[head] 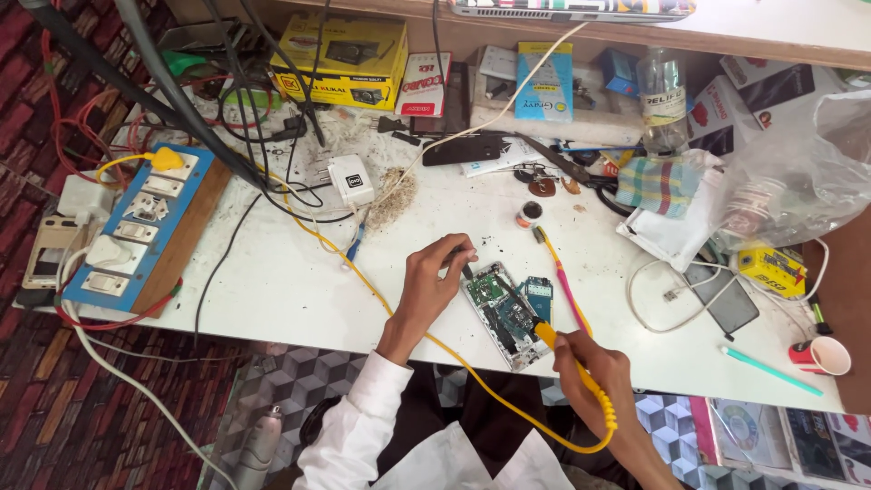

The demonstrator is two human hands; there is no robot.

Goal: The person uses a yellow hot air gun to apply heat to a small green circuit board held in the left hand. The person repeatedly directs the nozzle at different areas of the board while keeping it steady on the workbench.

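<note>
Fingers of the left hand pinch a thin tool at the top edge of the opened phone; the right hand grips a yellow soldering iron, its tip over the board. The red cup far right of the fingers shows a pale inside, its contents indiscernible.

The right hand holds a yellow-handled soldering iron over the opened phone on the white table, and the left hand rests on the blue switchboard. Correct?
Not quite. In the head view the left hand is at the opened phone, not the blue switchboard. The rest holds: the right hand holds the soldering iron.
</note>
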